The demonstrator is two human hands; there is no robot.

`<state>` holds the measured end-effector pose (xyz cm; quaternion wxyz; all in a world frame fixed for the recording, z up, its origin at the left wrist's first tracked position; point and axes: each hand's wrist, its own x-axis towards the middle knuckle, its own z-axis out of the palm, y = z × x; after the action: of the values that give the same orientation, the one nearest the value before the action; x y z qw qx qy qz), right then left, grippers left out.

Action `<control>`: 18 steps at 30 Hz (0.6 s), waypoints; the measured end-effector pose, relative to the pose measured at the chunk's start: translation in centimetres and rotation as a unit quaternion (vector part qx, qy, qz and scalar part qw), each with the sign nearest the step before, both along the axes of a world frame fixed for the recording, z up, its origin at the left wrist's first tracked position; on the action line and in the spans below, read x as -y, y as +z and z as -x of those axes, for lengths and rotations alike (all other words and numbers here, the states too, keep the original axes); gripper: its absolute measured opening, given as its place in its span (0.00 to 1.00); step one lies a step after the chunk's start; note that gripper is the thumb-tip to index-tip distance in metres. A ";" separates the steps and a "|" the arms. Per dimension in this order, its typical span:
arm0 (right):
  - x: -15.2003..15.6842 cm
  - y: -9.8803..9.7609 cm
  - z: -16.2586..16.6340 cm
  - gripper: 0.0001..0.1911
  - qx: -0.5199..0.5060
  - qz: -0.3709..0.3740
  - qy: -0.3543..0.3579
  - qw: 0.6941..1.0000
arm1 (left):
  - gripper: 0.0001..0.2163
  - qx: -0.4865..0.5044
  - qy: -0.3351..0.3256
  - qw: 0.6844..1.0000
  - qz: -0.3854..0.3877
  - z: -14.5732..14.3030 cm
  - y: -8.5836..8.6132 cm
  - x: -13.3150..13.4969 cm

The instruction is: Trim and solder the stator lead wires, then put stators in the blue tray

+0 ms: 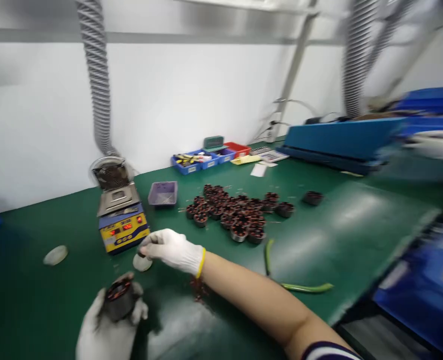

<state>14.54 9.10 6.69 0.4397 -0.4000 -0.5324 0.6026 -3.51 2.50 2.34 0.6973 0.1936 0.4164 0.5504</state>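
Observation:
My left hand [110,325], in a white glove, is wrapped around a motor stator [119,300] with copper windings facing up. My right hand [164,247], also gloved with a yellow cuff, has its fingers pinched together over a small pale round dish [142,263]. Whether something small sits between those fingertips is hidden. Just behind the right hand stands a yellow and blue solder pot [125,230] with red digits lit and its lid raised. Copper wire scraps [198,289] lie below my right wrist.
Many stators [240,215] cluster mid-table. Green-handled pliers [304,288] lie open, right of my forearm. A purple tray [163,194], blue tool bins [189,165] and another pale dish [55,255] are on the green table. At far right, another person's gloved hand [437,145] is blurred.

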 end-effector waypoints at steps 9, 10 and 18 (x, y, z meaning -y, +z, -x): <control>0.5 -2.1 0.0 0.22 0.172 -0.061 0.157 0.970 | 0.18 0.113 -0.065 0.987 -0.097 -1.2 0.3 0.5; 0.6 -1.9 0.2 0.21 0.172 -0.066 0.158 0.970 | 0.18 0.115 -0.074 0.985 -0.103 -1.2 0.1 0.5; 1.9 -0.3 1.6 0.11 0.191 -0.141 0.118 0.964 | 0.17 0.108 -0.171 0.971 -0.124 -1.1 -0.6 0.8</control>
<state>12.95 7.21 6.35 0.3076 -0.3763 -0.7292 0.4818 -2.41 1.71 1.70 0.7926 0.2865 0.2280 0.4876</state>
